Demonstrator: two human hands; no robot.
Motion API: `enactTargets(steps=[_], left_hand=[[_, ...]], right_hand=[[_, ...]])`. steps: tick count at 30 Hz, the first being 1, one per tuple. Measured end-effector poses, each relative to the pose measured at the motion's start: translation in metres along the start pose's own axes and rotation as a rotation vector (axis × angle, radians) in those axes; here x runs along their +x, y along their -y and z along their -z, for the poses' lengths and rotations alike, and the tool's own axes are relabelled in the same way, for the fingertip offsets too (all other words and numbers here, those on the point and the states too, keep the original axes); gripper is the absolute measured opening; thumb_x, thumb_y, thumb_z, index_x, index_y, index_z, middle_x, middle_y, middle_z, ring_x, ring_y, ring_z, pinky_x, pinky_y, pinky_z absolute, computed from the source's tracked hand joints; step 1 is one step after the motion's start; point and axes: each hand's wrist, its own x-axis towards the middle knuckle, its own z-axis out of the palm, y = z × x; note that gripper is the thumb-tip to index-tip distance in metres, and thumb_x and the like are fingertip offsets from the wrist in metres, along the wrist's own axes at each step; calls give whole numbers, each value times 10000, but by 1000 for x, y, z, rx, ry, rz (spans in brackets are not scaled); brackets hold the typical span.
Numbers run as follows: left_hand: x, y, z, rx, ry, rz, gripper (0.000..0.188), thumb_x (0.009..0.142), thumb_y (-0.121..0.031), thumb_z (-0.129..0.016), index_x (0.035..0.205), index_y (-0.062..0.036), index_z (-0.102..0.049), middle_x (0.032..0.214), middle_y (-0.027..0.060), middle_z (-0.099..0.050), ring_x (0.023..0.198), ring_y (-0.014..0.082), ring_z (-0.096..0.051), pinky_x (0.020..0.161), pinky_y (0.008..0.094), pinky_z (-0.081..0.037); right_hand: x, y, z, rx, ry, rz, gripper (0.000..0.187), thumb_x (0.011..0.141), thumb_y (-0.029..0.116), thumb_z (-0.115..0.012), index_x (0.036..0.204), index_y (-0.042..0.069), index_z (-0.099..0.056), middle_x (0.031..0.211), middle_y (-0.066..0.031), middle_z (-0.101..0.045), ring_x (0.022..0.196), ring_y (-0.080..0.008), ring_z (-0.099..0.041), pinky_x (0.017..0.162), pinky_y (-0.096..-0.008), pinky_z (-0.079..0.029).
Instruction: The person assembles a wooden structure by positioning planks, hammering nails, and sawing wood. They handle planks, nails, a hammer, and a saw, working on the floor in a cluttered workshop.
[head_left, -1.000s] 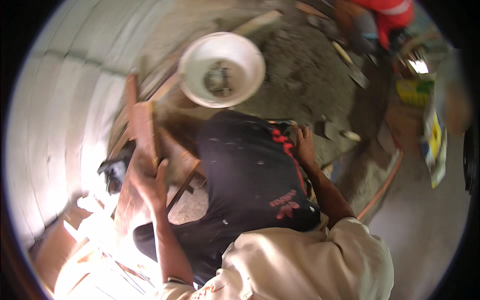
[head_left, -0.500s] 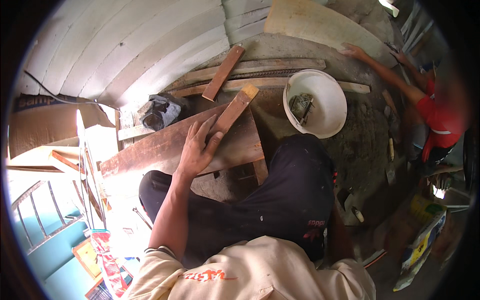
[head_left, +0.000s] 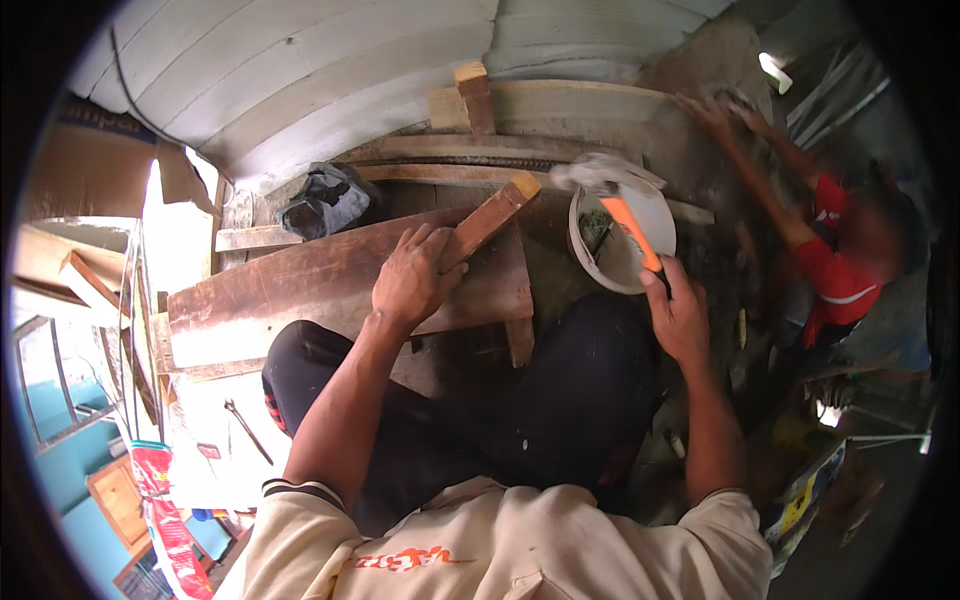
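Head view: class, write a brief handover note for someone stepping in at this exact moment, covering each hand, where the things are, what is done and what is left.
Left hand: pressed flat on the short wooden batten, which lies across the wide brown plank.
Right hand: closed on the orange-handled hammer, head raised and blurred over the white bucket.
Done: batten laid on plank and steadied.
Left: no nail is visible, so whether it is fastened cannot be told.
Nearby: a person in red reaching at upper right.
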Motion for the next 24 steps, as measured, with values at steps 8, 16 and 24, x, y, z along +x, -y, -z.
enactTargets(steps=[8, 16, 24], left_hand=[[-3, 20, -12, 66, -120, -142, 575, 887, -290, -798, 1362, -11, -630, 1322, 165, -654, 1307, 393, -576, 1111, 484, -478], [-8, -20, -11, -81, -47, 95, 503, 865, -271, -815, 1277, -43, -641, 1252, 174, -620, 1237, 402, -593, 1016, 505, -539], [-10, -52, -16, 163, -1, 146, 704, 956, -484, -764, 1425, 11, -592, 1329, 240, -622, 1255, 416, -605, 1058, 486, -516]], right_hand=[[55, 18, -26, -195, 340, 44, 298, 1063, 310, -675, 1168, 36, -621, 879, -255, -712, 841, -507, -686, 688, -544, -540], [-126, -140, -60, 219, 93, -279, 351, 1006, 305, -756, 1213, 30, -689, 1015, -175, -726, 956, -269, -706, 797, -410, -550], [-344, -221, -110, -95, 75, -576, 344, 953, 257, -780, 1229, 65, -707, 1023, -152, -694, 966, -296, -685, 823, -448, -540]])
